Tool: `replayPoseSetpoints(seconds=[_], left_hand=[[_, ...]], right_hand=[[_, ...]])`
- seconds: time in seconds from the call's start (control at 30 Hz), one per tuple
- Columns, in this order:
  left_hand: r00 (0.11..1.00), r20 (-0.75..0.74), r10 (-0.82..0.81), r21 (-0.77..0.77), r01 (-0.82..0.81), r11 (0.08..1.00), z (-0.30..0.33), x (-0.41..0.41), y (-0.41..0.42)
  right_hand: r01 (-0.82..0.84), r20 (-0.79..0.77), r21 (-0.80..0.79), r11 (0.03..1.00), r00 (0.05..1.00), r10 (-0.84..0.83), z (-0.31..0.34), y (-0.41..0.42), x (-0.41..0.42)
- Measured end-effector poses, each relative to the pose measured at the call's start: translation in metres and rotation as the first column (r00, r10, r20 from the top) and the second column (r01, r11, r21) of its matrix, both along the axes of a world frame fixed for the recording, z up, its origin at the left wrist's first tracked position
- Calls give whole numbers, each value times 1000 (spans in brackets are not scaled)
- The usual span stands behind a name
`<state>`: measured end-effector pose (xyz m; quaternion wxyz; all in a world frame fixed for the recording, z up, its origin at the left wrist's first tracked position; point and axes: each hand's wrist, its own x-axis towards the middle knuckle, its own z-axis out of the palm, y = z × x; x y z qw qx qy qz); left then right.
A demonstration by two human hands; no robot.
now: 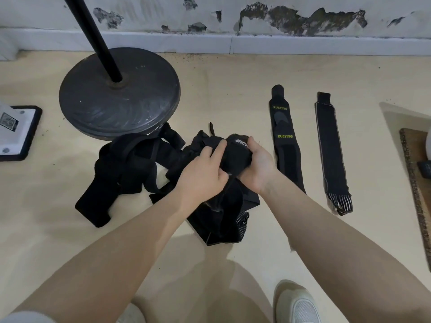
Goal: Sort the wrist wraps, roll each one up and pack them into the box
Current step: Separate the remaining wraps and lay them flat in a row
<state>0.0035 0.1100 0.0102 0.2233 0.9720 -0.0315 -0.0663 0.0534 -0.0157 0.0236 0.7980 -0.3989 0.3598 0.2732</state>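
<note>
Both hands hold a bunched black wrist wrap (235,152) with a white logo, lifted just above a tangled pile of black wraps (130,169) on the floor. My left hand (205,173) pinches its near side, fingers curled over the fabric. My right hand (257,164) grips it from the right, thumb on top. A tail of the wrap hangs down to more wraps (224,217) below. Two wraps lie flat and straight to the right: one with yellow lettering (285,138) and a plain one with a striped end (331,155).
A heavy round stand base (119,99) with a black pole (93,36) sits at the back left. A white-and-black device (16,131) lies at the far left. A brown mat (417,183) edges the right side. My shoes (300,304) show at the bottom.
</note>
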Motion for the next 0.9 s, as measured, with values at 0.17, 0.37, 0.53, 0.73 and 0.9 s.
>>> replayPoseSetpoints(seconds=[0.17,0.37,0.53,0.73,0.9], left_hand=[[998,-60,14,64,-10,998,-5,3,12],[855,-138,501,-103,-515,851,-14,-2,92],[922,-194,336,12,-340,940,-39,-13,96],[620,-629,470,624,41,781,-81,-32,120],[809,-548,214,512,122,850,-110,-32,108]], right_hand=[[167,-22,73,983,986,-166,-12,19,-6],[353,10,-231,907,933,-361,-38,-23,7],[255,45,-239,937,967,-252,-30,3,21],[128,183,-630,766,983,-15,-28,1,46],[-21,169,-895,446,909,381,-43,-2,45]])
